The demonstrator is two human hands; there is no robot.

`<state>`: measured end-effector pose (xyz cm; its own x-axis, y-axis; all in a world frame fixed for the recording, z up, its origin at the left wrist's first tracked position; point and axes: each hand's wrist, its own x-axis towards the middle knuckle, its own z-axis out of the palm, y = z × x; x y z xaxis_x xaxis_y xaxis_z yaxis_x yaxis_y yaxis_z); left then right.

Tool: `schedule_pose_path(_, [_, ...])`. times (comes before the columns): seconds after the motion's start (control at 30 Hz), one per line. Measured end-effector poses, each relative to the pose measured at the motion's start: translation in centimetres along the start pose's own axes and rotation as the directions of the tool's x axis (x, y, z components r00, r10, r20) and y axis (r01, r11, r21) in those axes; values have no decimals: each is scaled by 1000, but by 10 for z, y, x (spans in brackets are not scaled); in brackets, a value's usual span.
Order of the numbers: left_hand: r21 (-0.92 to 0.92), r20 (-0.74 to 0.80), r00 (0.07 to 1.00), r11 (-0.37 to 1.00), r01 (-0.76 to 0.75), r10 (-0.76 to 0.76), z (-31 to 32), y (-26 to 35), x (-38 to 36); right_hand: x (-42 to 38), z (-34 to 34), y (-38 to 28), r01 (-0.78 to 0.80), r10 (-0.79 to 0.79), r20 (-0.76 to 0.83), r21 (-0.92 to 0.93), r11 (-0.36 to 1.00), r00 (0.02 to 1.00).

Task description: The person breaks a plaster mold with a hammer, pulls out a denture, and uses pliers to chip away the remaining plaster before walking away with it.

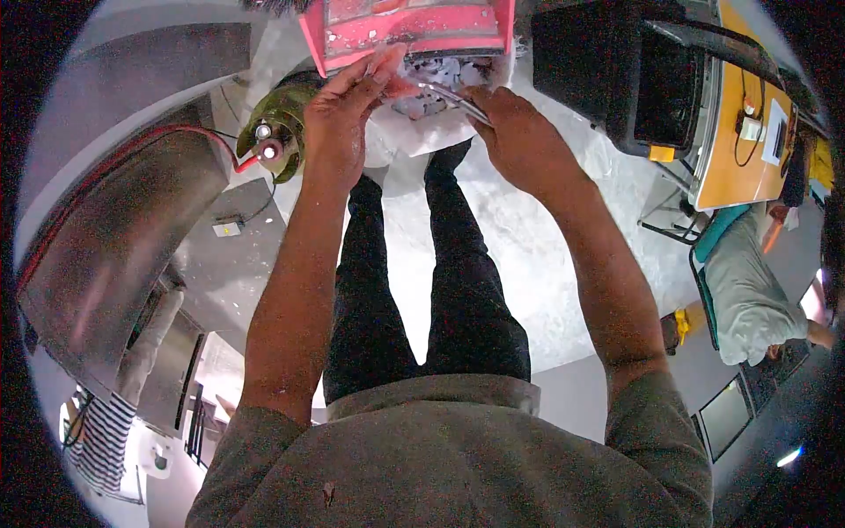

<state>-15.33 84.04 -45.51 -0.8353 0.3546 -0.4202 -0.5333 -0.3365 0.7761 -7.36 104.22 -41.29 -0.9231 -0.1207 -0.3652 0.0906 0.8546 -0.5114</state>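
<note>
My left hand pinches a thin, pinkish-orange sheet-like piece whose material I cannot make out. My right hand is closed around a slim silver tool that looks like scissors, its tip pointing left at the pink piece. The tool's handle is mostly hidden by my fingers. Both hands are above a white bag-lined container holding white and grey scraps. Just beyond stands a pink tray or rack with small white bits on its surface.
A green gas cylinder with a red hose stands to the left, beside a metal counter. On the right are a large black case, an orange-topped table and a chair with grey cloth. Pale floor lies below.
</note>
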Motion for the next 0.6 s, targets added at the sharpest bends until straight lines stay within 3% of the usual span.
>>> schedule_pose_path(0.17, [-6, -8, 999, 999, 51, -51, -1, 3, -1, 0, 2, 2, -20, 20, 34, -2, 1000, 999])
schedule_pose_path(0.2, [-6, -8, 999, 999, 51, -51, -4, 3, 0, 2, -8, -5, -111, 102, 144, 52, 993, 984])
schedule_pose_path(0.23, [136, -36, 999, 990, 24, -19, -7, 3, 0, 3, -15, -12, -206, 176, 257, 96, 974, 950])
schedule_pose_path(0.27, [276, -59, 998, 961, 0, 17, -4, 7, 0, 4, -18, -16, -207, 177, 258, 95, 974, 950])
schedule_pose_path(0.3, [275, -59, 998, 961, 1, 16, -1, 11, -1, 5, -20, -19, -275, 229, 323, 103, 956, 918])
schedule_pose_path(0.37, [607, -59, 995, 794, -33, 86, 4, 20, -3, 3, -18, -18, -341, 277, 387, 105, 934, 880])
schedule_pose_path(0.4, [607, -60, 994, 794, -34, 88, 3, 20, -2, 1, -13, -12, -329, 212, 395, 255, 909, 894])
schedule_pose_path(0.43, [420, -37, 999, 907, 6, 10, 0, 18, -1, -1, -10, -8, -313, 147, 394, 399, 862, 907])
schedule_pose_path(0.47, [215, 3, 998, 975, 58, -60, -4, 16, 0, 0, -13, -12, -313, 147, 393, 399, 862, 908])
schedule_pose_path(0.57, [70, -9, 982, 980, 187, -187, -13, 11, 3, -1, -18, -18, -439, 274, 449, 318, 840, 850])
schedule_pose_path(0.6, [70, -7, 982, 980, 188, -188, -12, 10, 2, -4, -8, -12, -294, 203, 309, 282, 913, 929])
